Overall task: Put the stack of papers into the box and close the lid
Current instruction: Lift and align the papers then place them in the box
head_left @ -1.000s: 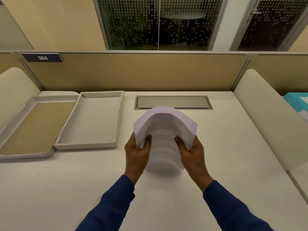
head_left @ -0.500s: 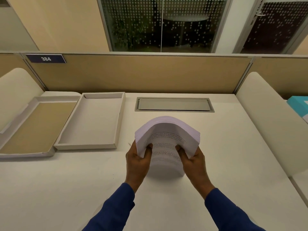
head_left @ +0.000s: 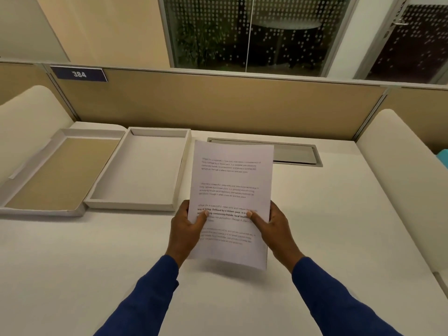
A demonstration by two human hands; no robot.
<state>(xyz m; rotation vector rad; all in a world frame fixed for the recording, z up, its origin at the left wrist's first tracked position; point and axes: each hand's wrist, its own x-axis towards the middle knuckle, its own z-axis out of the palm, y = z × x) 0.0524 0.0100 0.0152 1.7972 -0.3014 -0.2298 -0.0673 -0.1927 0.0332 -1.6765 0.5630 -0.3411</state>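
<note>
A white stack of papers [head_left: 230,185] with printed text is held flat and upright-facing above the desk, just right of the box. My left hand [head_left: 186,229] grips its left edge and my right hand [head_left: 274,229] grips its right edge, thumbs on top. The shallow grey box [head_left: 106,204] lies open on the desk at the left, nothing inside it. Its lid [head_left: 31,209], brown inside, lies open flat to the left of the box, touching it.
A metal cable hatch [head_left: 298,154] is set into the white desk [head_left: 339,226] behind the papers. A tan partition [head_left: 218,105] closes the back; padded white dividers [head_left: 400,151] stand at both sides. A teal object [head_left: 443,156] peeks in at far right.
The stack was bent into an arch between my hands; it has straightened out flat, with its top page facing me. My hands stay on its two sides.
</note>
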